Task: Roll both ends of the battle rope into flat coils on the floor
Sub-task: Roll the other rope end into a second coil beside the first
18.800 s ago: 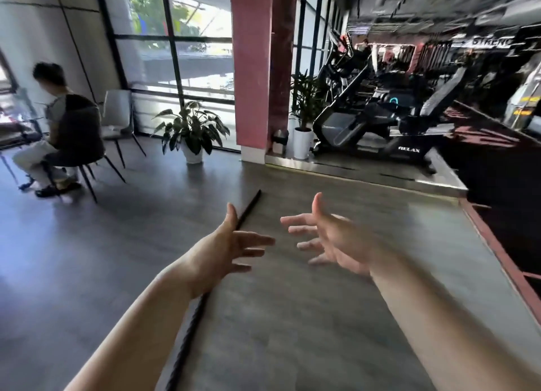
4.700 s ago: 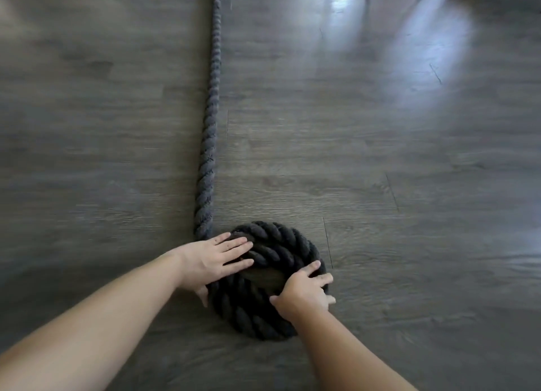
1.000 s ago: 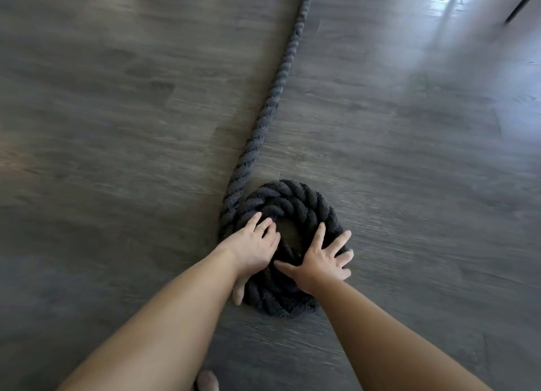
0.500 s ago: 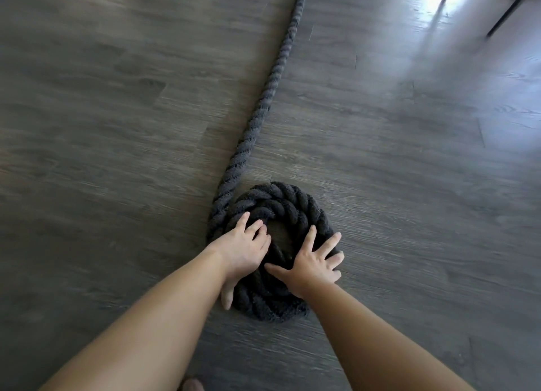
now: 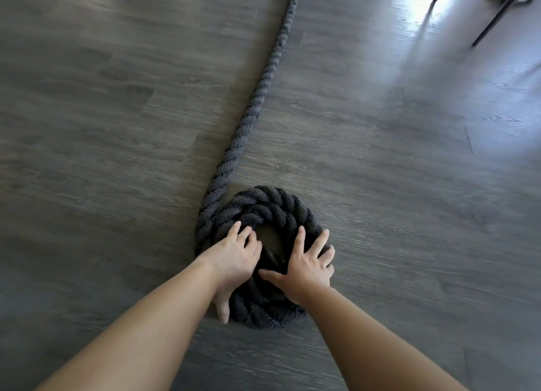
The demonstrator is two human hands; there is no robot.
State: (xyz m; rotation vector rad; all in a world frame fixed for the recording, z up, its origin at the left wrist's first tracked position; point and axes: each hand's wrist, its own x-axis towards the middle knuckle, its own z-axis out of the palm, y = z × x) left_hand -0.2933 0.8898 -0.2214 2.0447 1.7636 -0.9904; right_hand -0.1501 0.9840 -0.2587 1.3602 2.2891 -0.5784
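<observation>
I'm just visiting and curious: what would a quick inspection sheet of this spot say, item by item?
Surface: dark grey wood-look floor, glare at upper right.
Job's things: battle rope, thick and dark; near end wound into a flat coil of a few turns, the rest running away across the floor and out of view.
Clutter: nothing seen.
Grips: left hand lies on the coil's left side, thumb down on its outer edge; right hand lies spread on its right side.
Cables: nothing seen.
Surroundings: thin black chair legs at upper right.
</observation>
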